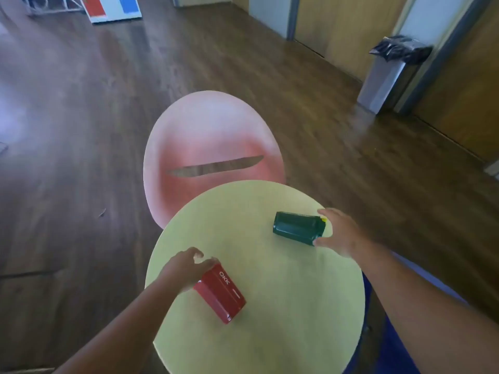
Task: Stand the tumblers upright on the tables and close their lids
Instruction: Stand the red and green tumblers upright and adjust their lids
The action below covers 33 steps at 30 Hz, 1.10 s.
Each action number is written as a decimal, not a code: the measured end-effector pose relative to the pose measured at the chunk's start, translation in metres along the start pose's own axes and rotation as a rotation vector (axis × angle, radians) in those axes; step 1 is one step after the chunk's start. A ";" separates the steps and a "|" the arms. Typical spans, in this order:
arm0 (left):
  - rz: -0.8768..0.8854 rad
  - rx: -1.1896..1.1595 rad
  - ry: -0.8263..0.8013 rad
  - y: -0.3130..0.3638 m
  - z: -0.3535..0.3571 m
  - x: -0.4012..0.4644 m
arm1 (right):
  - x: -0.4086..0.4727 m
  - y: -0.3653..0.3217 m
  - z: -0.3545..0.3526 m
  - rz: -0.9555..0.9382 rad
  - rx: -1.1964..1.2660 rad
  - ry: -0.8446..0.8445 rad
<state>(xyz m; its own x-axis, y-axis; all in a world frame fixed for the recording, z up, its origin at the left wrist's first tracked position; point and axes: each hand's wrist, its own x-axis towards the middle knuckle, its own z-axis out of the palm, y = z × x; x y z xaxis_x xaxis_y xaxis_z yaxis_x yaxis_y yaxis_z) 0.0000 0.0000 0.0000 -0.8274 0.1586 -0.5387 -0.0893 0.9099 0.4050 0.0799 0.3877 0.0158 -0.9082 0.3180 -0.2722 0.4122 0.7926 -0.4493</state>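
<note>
A red tumbler (221,294) lies on its side on the round yellow table (283,306), at the table's left. My left hand (183,268) curls over its upper end, fingers touching it; that end is hidden under the hand. A dark green tumbler (297,227) lies on its side at the table's far right, with a small yellow piece at its right end. My right hand (341,233) is spread around that end, thumb at its lower edge and fingers above it.
A pink chair (213,136) stands right behind the table. A metal bin with a black bag (388,79) stands at the far right near wooden doors. Dark wooden floor surrounds the table.
</note>
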 end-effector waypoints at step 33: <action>-0.139 -0.415 -0.128 -0.003 0.013 0.001 | 0.017 0.000 0.013 0.111 0.099 -0.061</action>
<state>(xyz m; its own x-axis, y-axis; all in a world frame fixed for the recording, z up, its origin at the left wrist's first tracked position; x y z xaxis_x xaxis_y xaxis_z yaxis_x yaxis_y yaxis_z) 0.0066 0.0028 -0.0111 -0.7187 0.1155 -0.6857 -0.4314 0.6993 0.5700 0.0652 0.3862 0.0003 -0.8516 0.3667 -0.3745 0.5180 0.6979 -0.4946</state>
